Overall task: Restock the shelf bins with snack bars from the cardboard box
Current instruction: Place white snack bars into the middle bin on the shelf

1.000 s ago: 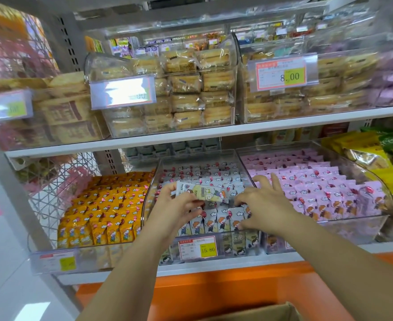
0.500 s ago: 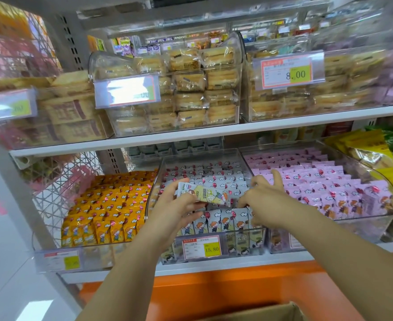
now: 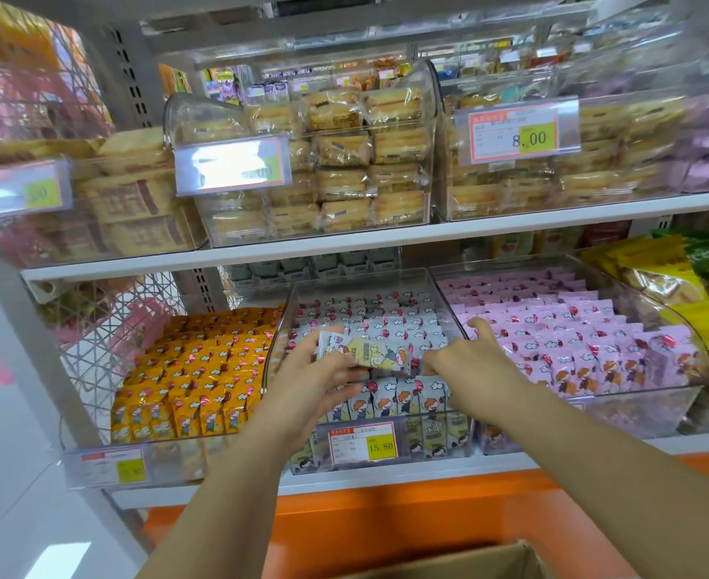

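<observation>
The left hand [image 3: 311, 382] grips a small bundle of snack bars [image 3: 369, 353] sideways just above the middle bin [image 3: 279, 328], probably to drop them into line with the standing rows [image 3: 386, 399]. The right hand [image 3: 469, 365] curls its fingers at the bundle's right end; whether they pinch it I cannot tell. The cardboard box [image 3: 469, 562] sits near, below the shelf [image 3: 386, 474].
</observation>
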### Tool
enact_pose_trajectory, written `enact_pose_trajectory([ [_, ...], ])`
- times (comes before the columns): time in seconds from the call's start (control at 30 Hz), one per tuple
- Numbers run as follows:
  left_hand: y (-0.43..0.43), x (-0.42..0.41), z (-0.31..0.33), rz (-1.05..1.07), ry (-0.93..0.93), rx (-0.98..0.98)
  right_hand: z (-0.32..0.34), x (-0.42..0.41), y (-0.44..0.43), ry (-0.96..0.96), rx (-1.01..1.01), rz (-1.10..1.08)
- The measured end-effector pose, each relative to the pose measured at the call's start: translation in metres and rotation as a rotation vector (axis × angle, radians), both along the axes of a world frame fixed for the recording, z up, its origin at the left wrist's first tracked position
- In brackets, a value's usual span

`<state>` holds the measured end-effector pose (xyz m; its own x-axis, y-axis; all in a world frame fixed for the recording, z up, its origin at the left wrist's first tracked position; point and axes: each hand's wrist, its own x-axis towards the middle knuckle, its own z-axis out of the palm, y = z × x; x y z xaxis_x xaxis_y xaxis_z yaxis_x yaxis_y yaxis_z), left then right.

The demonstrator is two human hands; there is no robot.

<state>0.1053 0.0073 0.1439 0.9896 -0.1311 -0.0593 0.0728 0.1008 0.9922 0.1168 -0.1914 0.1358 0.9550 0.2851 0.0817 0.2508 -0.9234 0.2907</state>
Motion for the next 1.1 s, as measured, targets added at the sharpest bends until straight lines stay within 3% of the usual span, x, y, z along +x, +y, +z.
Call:
enact_pose_trajectory([
  [0.2, 0.006, -0.002, 0.001, 0.012, 0.022, -0.021, -0.002, 0.000, -0.008, 0.000, 0.104, 0.006],
  [0.33, 0.006, 0.001, -0.003, 0.018, 0.021, -0.010, -0.003, -0.002, -0.003, -0.025, -0.005, 0.003],
  [0.6, 0.006, -0.005, -0.006, 0.011, 0.041, -0.011, 0.005, -0.003, -0.002, 0.151, -0.028, 0.007],
  [0.7, 0.008, -0.007, -0.006, 0.011, 0.038, -0.038, 0.009, -0.001, -0.010, 0.154, 0.269, 0.015],
  [0.8, 0.003, -0.006, -0.004, 0.007, 0.020, -0.007, 0.033, -0.004, -0.014, 0.120, 0.951, -0.029],
  [0.87, -0.005, -0.006, -0.002, -0.018, 0.001, 0.032, 0.043, -0.011, -0.006, 0.268, 1.337, 0.012],
  [0.97, -0.015, -0.004, -0.001, -0.076, -0.066, 0.125, 0.039, -0.013, 0.003, 0.256, 1.517, 0.033],
  [1.03, -0.011, -0.001, -0.001, -0.093, -0.162, 0.365, 0.037, -0.010, -0.001, 0.150, 1.541, -0.001],
  [1.1, 0.000, 0.005, -0.006, -0.056, -0.251, 0.709, 0.040, -0.008, -0.012, 0.026, 1.384, -0.011],
])
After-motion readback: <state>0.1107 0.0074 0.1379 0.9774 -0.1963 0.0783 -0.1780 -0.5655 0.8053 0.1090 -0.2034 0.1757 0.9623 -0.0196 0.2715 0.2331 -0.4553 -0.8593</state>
